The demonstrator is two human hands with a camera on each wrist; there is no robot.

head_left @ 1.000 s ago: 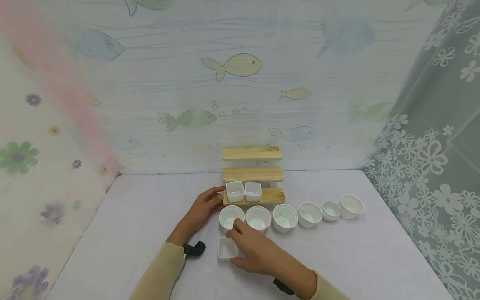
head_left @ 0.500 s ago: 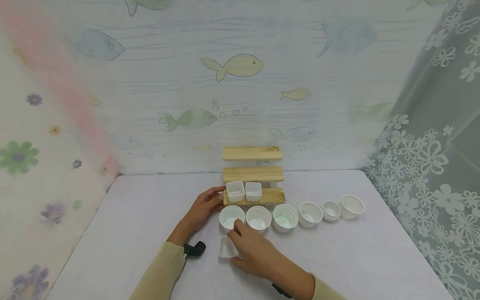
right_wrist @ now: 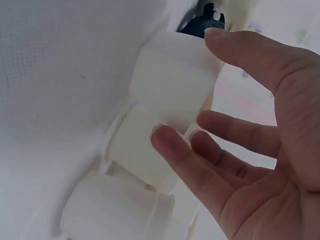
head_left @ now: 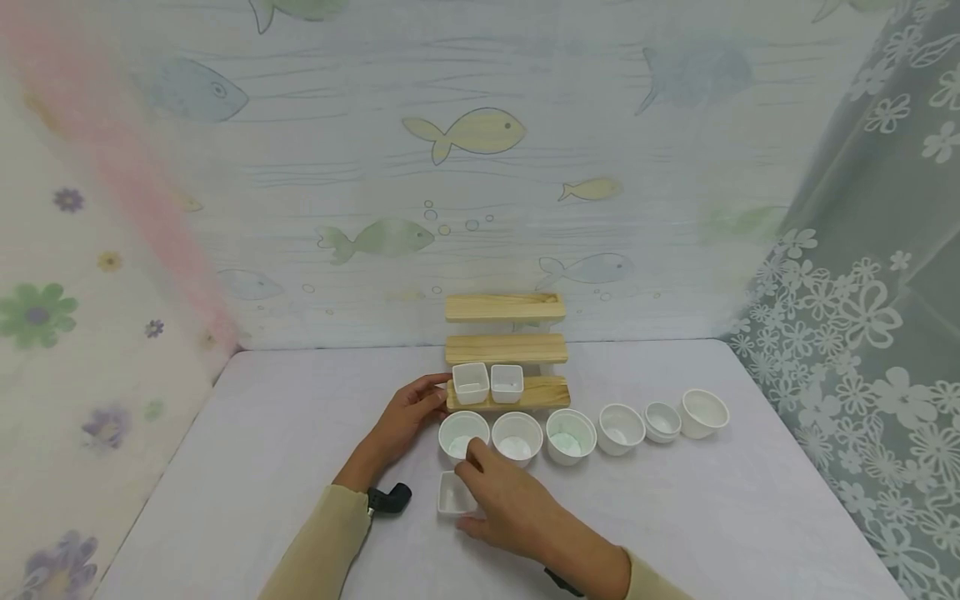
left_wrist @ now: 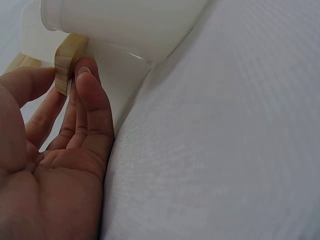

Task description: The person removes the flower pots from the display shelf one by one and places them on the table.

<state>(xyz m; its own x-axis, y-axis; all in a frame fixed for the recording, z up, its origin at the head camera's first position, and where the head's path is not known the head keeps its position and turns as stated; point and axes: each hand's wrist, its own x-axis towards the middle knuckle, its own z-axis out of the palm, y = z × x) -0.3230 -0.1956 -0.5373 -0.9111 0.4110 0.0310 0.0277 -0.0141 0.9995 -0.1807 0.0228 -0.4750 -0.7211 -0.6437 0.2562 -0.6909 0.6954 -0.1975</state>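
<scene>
My left hand (head_left: pixel 405 417) pinches the left end of the lowest board of a small three-tier wooden rack (head_left: pixel 551 392); the left wrist view shows thumb and fingers around the wooden board end (left_wrist: pixel 68 60). Two white square cups, a left one (head_left: pixel 470 383) and a right one (head_left: pixel 507 383), stand on that board. My right hand (head_left: pixel 513 508) spans another white square cup (head_left: pixel 452 496) in front of the rack. In the right wrist view its thumb (right_wrist: pixel 250 50) lies at one side of the square cup (right_wrist: pixel 167 80), the fingers at the other.
A row of white round cups runs rightward before the rack, from the leftmost cup (head_left: pixel 450 429) through a greenish-bottomed one (head_left: pixel 570 437) and a small one (head_left: pixel 662 422) to the last (head_left: pixel 703 414). A fish-patterned backdrop (head_left: pixel 480 217) stands behind the white table (head_left: pixel 240 467).
The right hand and its square cup have shifted only very slightly, and the right thumb sits a touch lower in the head view. The left hand and rack have stayed put.
</scene>
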